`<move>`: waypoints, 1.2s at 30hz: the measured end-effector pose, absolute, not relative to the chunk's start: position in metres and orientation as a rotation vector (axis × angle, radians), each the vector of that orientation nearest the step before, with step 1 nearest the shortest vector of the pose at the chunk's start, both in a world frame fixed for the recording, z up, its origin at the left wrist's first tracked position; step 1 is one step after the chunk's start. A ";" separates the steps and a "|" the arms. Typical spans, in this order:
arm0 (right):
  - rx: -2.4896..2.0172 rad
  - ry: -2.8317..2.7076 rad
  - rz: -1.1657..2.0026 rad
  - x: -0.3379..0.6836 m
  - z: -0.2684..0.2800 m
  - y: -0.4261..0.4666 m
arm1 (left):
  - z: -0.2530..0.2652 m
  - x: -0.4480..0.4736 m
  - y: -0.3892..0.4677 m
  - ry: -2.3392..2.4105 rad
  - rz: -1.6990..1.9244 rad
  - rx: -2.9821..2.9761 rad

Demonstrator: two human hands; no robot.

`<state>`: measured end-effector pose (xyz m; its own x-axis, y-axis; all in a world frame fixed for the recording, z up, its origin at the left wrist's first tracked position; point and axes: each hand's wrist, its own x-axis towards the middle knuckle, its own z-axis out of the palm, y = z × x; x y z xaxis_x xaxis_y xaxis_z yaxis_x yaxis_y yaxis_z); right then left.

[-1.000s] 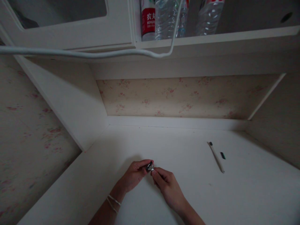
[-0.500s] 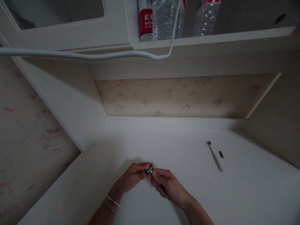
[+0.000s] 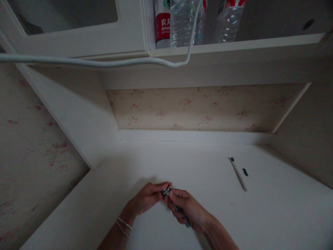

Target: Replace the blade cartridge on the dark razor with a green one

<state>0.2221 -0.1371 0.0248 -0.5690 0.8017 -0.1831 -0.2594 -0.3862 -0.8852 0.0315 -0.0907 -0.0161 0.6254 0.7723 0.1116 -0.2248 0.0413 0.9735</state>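
Above the white desk, my left hand [image 3: 147,198] pinches the dark edge of a small silver-and-black head on what looks like a razor [image 3: 165,191]. My right hand [image 3: 186,208] is closed round its dark handle, whose greenish end sticks out below the fingers. The two hands almost touch at the silver neck. Fingertips cover part of the head, so whether it is fully joined to the handle is hidden. To the right on the desk lie a slim pale stick with a dark tip [image 3: 238,175] and a small dark green piece [image 3: 245,172].
The white desk [image 3: 161,159] runs back to a low ledge and flowered wallpaper [image 3: 187,107]. Side panels close it in left and right. Overhead, a shelf [image 3: 249,43] holds several plastic bottles [image 3: 182,24], and a white cable [image 3: 104,63] crosses in front of it.
My right hand has shifted and turned slightly, so more of the dark handle and its greenish end shows below it. Both hands sit slightly lower in the picture.
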 end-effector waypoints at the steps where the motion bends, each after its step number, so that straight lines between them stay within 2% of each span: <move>1: -0.815 -1.140 1.985 0.221 0.024 -0.137 | -0.018 0.032 -0.090 0.506 0.827 1.280; 8: -0.849 -1.328 1.768 0.214 0.025 -0.139 | -0.015 0.040 -0.091 0.419 0.856 1.006; 17: -1.073 -1.420 1.494 0.209 0.018 -0.138 | -0.016 0.041 -0.089 0.405 0.952 0.977; 29: -1.084 -1.232 1.568 0.206 0.019 -0.141 | -0.023 0.041 -0.086 0.456 1.009 1.059; 36: -0.975 -1.156 1.806 0.213 0.015 -0.134 | -0.027 0.036 -0.082 0.513 0.929 1.191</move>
